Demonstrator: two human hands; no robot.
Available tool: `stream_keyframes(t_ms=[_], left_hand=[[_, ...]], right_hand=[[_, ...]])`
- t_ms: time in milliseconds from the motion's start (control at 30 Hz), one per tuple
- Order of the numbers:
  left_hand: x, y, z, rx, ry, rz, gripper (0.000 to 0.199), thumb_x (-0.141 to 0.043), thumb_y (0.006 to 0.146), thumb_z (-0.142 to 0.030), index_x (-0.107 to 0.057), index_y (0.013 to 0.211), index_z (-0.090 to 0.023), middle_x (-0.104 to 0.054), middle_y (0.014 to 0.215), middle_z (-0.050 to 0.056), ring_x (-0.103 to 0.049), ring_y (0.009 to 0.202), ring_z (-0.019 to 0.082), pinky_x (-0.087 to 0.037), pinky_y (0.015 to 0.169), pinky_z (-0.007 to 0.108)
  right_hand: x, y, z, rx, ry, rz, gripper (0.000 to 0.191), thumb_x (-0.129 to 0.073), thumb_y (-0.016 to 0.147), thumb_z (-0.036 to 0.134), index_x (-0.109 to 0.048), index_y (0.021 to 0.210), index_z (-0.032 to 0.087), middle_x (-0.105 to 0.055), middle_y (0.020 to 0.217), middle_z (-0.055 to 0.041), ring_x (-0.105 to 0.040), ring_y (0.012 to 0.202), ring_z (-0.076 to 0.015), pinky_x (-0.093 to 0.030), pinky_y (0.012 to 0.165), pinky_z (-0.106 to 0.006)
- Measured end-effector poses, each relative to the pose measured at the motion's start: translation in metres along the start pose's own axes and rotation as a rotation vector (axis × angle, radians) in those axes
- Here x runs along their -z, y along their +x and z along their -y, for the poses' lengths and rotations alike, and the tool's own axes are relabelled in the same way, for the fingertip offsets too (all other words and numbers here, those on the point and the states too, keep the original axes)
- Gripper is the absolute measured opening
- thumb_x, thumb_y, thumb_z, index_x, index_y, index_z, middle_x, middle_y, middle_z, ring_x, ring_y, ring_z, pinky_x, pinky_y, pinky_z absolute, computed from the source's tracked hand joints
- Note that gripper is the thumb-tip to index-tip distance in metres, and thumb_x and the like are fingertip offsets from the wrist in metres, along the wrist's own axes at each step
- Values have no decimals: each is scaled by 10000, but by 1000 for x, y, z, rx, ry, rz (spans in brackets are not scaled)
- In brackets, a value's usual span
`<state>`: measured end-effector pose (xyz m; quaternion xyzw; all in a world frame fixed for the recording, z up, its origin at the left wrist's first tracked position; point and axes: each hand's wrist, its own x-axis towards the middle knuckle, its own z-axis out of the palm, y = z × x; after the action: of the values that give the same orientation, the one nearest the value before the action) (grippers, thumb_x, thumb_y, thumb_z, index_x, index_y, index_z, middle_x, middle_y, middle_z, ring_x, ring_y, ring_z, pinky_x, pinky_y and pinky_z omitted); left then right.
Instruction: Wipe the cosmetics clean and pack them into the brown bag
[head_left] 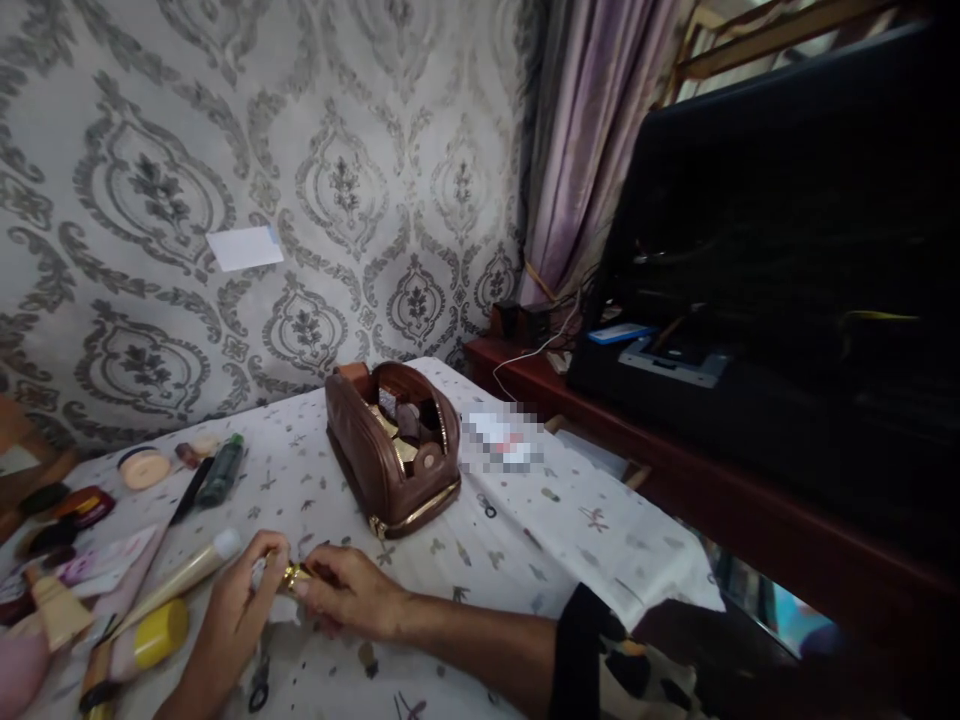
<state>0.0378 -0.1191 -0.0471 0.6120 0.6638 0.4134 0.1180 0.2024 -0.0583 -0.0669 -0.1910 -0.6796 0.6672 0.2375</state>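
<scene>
The left hand (244, 600) and the right hand (360, 595) are meeting close together, their fingers clamping on a small gold-coloured item (294, 576) between them. The fingers are covering most of it, so its full shape is staying unclear; something pale is showing just below it, too blurred to name. The left forearm is running out of view at the bottom edge, and a dark patterned sleeve (630, 665) is covering the upper part of the right arm.

Just left of the left hand, a beige tube (180, 578) with a whitish cap and a yellow-capped bottle (161, 635) are lying on the printed cloth of the surface (585, 530). Farther left, more cosmetics are crowding together, overlapping, some being cut off by the frame. Beyond the left hand, a dark green bottle (221, 472) is lying near a round cream-coloured container (144, 468). Beyond the right hand, a brown bag (356, 445) is standing open, its shadowed contents hard to tell apart. Right of the bag, pixelation is hiding a pale thing (502, 438).
</scene>
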Motion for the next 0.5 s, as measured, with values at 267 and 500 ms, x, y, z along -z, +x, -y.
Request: stream_keyframes(t_ms=[267,500], left_hand=[[0,1,-8,-34,36,31,364,-336,938,-401,-376,613,-239,-421,533,-47,-433,520,140,-312,549,266],[1,-2,-13,101,8,-19,470,-340,945,-466,-306,538,-233,-328,488,-57,-355,499,120,-239,531,277]], right_hand=[[-4,-4,3,23,-86,-2,303,-542,863,484,-473,743,214,-461,640,49,-423,511,-94,-318,484,-217],[-11,-7,9,4,-303,-187,205,-693,726,282,-507,784,217,-499,637,63,-436,587,-113,-323,560,-233]])
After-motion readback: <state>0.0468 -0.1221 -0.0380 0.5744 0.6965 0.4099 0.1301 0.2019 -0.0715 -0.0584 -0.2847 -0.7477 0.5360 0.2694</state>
